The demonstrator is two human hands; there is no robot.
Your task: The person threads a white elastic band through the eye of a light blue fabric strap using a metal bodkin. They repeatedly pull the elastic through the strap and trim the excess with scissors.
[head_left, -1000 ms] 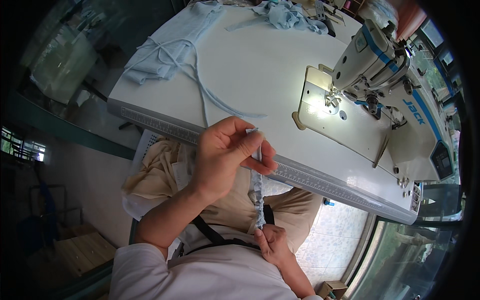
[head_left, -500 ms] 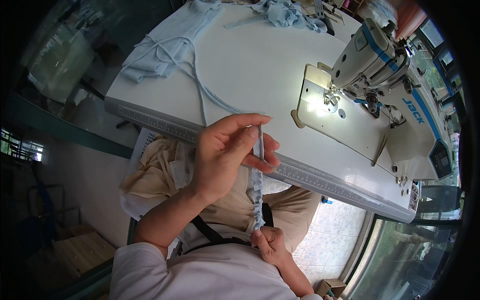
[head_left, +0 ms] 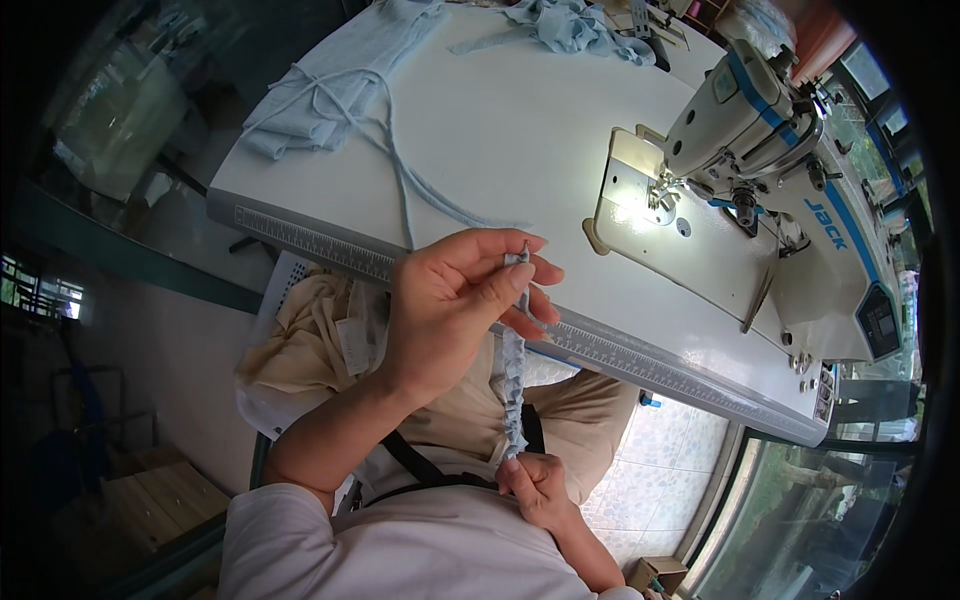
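Observation:
A light blue fabric strip [head_left: 513, 385], puckered along its lower length, hangs between my two hands over my lap. My left hand [head_left: 455, 300] pinches its upper end between thumb and fingertips, with the other fingers behind the strip. A small folded tip of cloth pokes out above the thumb. Down near my waist, my right hand [head_left: 538, 488] is closed round the strip's lower end, and the part inside the fist is hidden. Just beyond my left hand, thin light blue cords [head_left: 420, 190] trail over the white table [head_left: 490, 120].
A white and blue sewing machine [head_left: 760, 150] stands at the right with its lamp lit. Scissors or tweezers [head_left: 759, 298] lie beside it. Folded light blue cloth [head_left: 320, 110] is at far left, crumpled blue scraps [head_left: 575, 28] at the back. A ruler edge [head_left: 640, 365] borders the table. Beige cloth [head_left: 300, 345] hangs below.
The strip's upper end, straight along my left fingers before, is now bunched and folded at the fingertips. My left thumb has shifted slightly; my right hand stays nearly in place.

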